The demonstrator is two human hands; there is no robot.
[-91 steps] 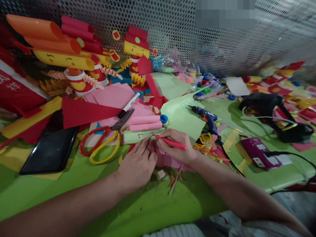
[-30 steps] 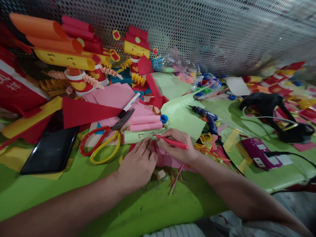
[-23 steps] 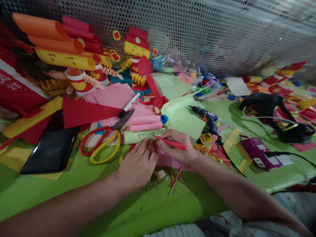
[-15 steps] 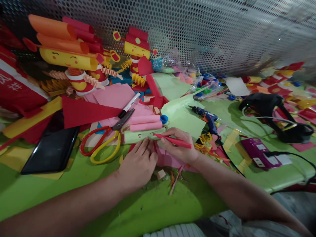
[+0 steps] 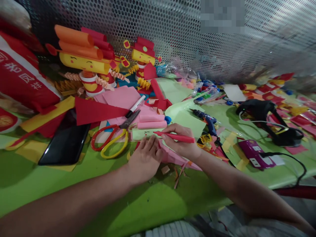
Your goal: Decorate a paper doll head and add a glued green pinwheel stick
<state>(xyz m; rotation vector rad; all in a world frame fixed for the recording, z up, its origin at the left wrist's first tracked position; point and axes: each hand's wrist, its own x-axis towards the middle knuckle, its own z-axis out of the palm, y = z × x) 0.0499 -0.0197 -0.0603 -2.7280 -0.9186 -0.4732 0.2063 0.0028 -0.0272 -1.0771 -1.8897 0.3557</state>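
My right hand [image 5: 182,141] grips a red felt-tip pen [image 5: 181,137], its tip at the right part of a pale green paper roll [image 5: 138,134]. Drawn eyes and a small red cheek mark show on that roll. Flat along the roll's lower edge lies my left hand [image 5: 145,159], fingers stretched out and partly covering it. Two pink paper rolls [image 5: 151,124] sit just behind the green one. To the left are open scissors [image 5: 120,130] with a red and a yellow handle. A blue pen cap [image 5: 168,119] stands beside the pink rolls.
Finished paper figures [image 5: 91,84] stand at the back left, by a perforated metal screen [image 5: 172,33]. A black phone [image 5: 65,141] lies left. On the right are a glue gun [image 5: 208,121], a purple power adapter [image 5: 255,153] with a cable, and a black device [image 5: 269,121].
The camera view has turned slightly left, so near things sit further right in the picture. Both hands keep about the same place on the green roll, the pen tip still against it.
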